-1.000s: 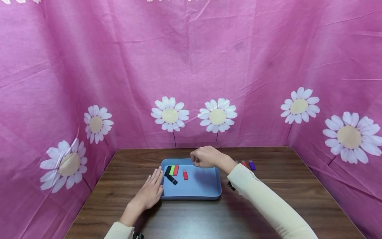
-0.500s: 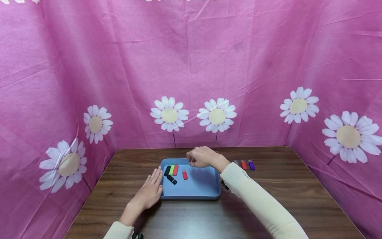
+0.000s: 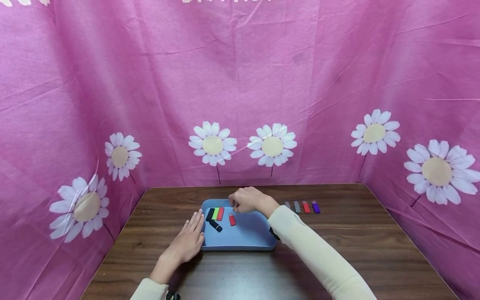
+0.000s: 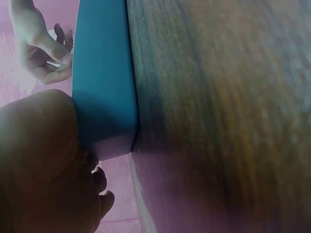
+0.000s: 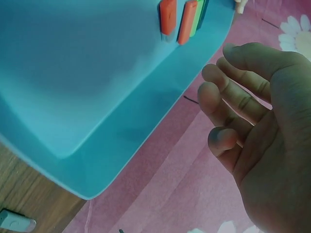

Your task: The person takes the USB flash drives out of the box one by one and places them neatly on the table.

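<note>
A shallow blue tray (image 3: 243,239) lies on the table with several USB flash drives in it. Its left wall is touched by my left hand (image 3: 188,238), whose fingers lie straight along it. Over the tray's far side hovers my right hand (image 3: 248,200), fingers loosely bent; the right wrist view shows nothing between them. Just below that hand lies a red flash drive (image 3: 232,220) with a clear cap. To its left, a black drive (image 3: 210,214), a green drive (image 3: 215,213) and a second red drive (image 3: 220,213) sit side by side. Another black drive (image 3: 216,226) lies slanted nearer me.
Right of the tray, a row on the wooden table (image 3: 356,246) holds a grey flash drive (image 3: 297,207), a red one (image 3: 306,207), a purple one (image 3: 316,207) and a partly hidden pale one (image 3: 287,205). A pink flowered cloth (image 3: 240,91) surrounds the table.
My right hand has moved left and slightly nearer me, towards the red drive in the tray. More of the row on the right now shows. The left hand stays on the tray wall.
</note>
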Action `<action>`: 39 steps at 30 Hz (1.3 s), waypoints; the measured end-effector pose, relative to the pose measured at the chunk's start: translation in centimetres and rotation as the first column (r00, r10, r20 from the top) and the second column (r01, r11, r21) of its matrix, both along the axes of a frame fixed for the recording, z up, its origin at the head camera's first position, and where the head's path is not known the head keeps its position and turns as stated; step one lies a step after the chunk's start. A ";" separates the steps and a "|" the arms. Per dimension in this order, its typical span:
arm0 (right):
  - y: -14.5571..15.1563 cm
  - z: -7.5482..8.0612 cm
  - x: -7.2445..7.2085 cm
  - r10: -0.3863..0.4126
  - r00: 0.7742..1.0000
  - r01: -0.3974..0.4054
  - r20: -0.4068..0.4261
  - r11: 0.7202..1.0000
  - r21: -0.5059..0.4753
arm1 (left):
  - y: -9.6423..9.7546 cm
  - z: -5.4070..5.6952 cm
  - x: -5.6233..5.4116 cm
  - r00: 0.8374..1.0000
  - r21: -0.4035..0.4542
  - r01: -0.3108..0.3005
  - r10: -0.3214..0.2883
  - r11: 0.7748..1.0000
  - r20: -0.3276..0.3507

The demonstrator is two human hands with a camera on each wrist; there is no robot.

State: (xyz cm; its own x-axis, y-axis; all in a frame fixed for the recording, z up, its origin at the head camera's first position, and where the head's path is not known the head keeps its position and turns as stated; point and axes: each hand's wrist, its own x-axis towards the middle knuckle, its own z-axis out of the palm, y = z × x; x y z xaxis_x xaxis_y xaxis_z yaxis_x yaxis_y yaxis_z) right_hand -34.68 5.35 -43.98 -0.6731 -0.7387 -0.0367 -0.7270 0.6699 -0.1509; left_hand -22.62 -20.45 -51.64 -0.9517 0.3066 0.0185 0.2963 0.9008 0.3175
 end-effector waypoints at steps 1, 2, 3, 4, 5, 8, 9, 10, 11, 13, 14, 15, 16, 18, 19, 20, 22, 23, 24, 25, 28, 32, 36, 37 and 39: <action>-0.2 -0.1 0.0 0.000 1.000 0.000 0.000 1.000 0.004 | 0.0 0.0 0.0 1.000 -0.001 0.000 0.000 1.000 0.000; -0.4 -0.3 0.0 -0.001 1.000 0.001 0.002 1.000 0.010 | 0.0 -0.1 0.0 1.000 0.000 0.000 0.000 1.000 0.001; -0.5 -0.4 0.0 -0.002 1.000 0.002 0.005 1.000 0.017 | 0.0 -0.1 0.0 1.000 0.001 0.000 0.000 1.000 0.002; -0.7 -0.4 0.1 -0.001 1.000 0.001 0.008 1.000 0.022 | 0.0 -0.1 0.0 1.000 0.002 -0.001 0.001 1.000 0.003; -0.8 -0.5 0.1 -0.002 1.000 0.001 0.017 1.000 0.026 | 0.0 0.0 0.0 1.000 0.004 -0.001 0.001 1.000 0.005; -1.2 -0.6 0.3 -0.011 0.999 0.010 0.033 0.999 0.046 | 0.0 0.0 0.0 1.000 0.005 -0.003 0.003 1.000 0.005; -1.3 -0.7 0.3 -0.018 0.999 0.015 0.042 0.999 0.050 | 0.0 0.1 0.0 1.000 0.001 -0.004 0.004 1.000 0.005; -1.4 -0.8 0.3 -0.023 0.999 0.021 0.048 0.998 0.054 | 0.0 0.1 0.0 1.000 -0.003 -0.005 0.005 1.000 0.006; -1.5 -0.9 0.3 -0.029 0.998 0.026 0.054 0.998 0.060 | 0.0 0.1 0.0 1.000 -0.009 -0.005 0.005 1.000 0.006; -1.7 -1.1 0.3 -0.039 0.998 0.035 0.057 0.997 0.074 | 0.0 0.1 0.0 1.000 -0.006 -0.004 0.004 1.000 0.004; -1.7 -1.2 0.3 -0.043 0.997 0.038 0.058 0.996 0.084 | 0.0 0.1 0.0 1.000 -0.005 -0.005 0.005 1.000 0.003; -1.8 -1.3 0.3 -0.046 0.997 0.040 0.059 0.995 0.095 | 0.0 0.1 0.0 1.000 -0.006 -0.005 0.005 1.000 0.004; -1.9 -1.4 0.4 -0.047 0.997 0.040 0.060 0.994 0.105 | 0.0 0.1 0.0 1.000 -0.001 -0.005 0.005 1.000 0.003; -2.0 -1.5 0.4 -0.053 0.997 0.045 0.060 0.991 0.127 | 0.0 0.2 0.1 1.000 0.004 -0.005 0.005 1.000 0.002; -2.1 -1.6 0.4 -0.056 0.997 0.047 0.062 0.989 0.137 | 0.0 0.2 0.1 1.000 -0.004 -0.006 0.006 1.000 0.004; -2.1 -1.7 0.5 -0.059 0.996 0.049 0.064 0.988 0.147 | 0.0 0.1 0.1 1.000 -0.002 -0.005 0.005 1.000 0.001; -2.2 -1.8 0.6 -0.067 0.996 0.055 0.066 0.985 0.165 | 0.0 0.0 0.1 1.000 0.002 -0.002 0.002 1.000 -0.004; -2.2 -1.8 0.6 -0.072 0.995 0.060 0.065 0.983 0.174 | 0.0 0.0 0.1 1.000 0.003 0.001 -0.001 1.000 -0.008; -2.2 -1.9 0.6 -0.076 0.995 0.063 0.068 0.982 0.181 | 0.0 0.0 0.1 1.000 0.006 0.002 -0.002 1.000 -0.009; -2.1 -1.9 0.6 -0.079 0.995 0.065 0.068 0.980 0.189 | 0.0 0.0 0.1 1.000 0.014 0.004 -0.004 1.000 -0.015; -2.1 -2.2 0.6 -0.094 0.993 0.078 0.068 0.974 0.214 | 0.0 0.1 0.1 1.000 0.019 0.006 -0.006 1.000 -0.011; -1.9 -2.8 0.5 -0.115 0.992 0.097 0.059 0.964 0.248 | 0.0 0.1 0.1 1.000 0.031 0.010 -0.010 0.999 -0.009; -1.9 -3.0 0.6 -0.123 0.991 0.105 0.055 0.963 0.249 | 0.0 0.2 0.1 1.000 0.035 0.013 -0.012 0.999 -0.020; -1.9 -3.0 0.7 -0.123 0.991 0.106 0.055 0.963 0.246 | 0.0 0.2 0.1 1.000 0.032 0.012 -0.011 0.999 -0.020; -2.0 -3.0 0.8 -0.119 0.991 0.102 0.054 0.964 0.244 | 0.0 0.3 0.1 1.000 0.013 0.006 -0.006 1.000 -0.010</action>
State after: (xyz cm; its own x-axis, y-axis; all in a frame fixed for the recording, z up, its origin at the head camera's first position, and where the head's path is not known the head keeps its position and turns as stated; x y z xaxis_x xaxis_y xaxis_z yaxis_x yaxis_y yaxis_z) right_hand -33.93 3.34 -46.96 -0.7397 -0.6238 -0.2524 -0.6401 0.7680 -0.0222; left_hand -22.52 -20.45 -51.37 -0.9497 0.3116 0.0316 0.3045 0.8949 0.3263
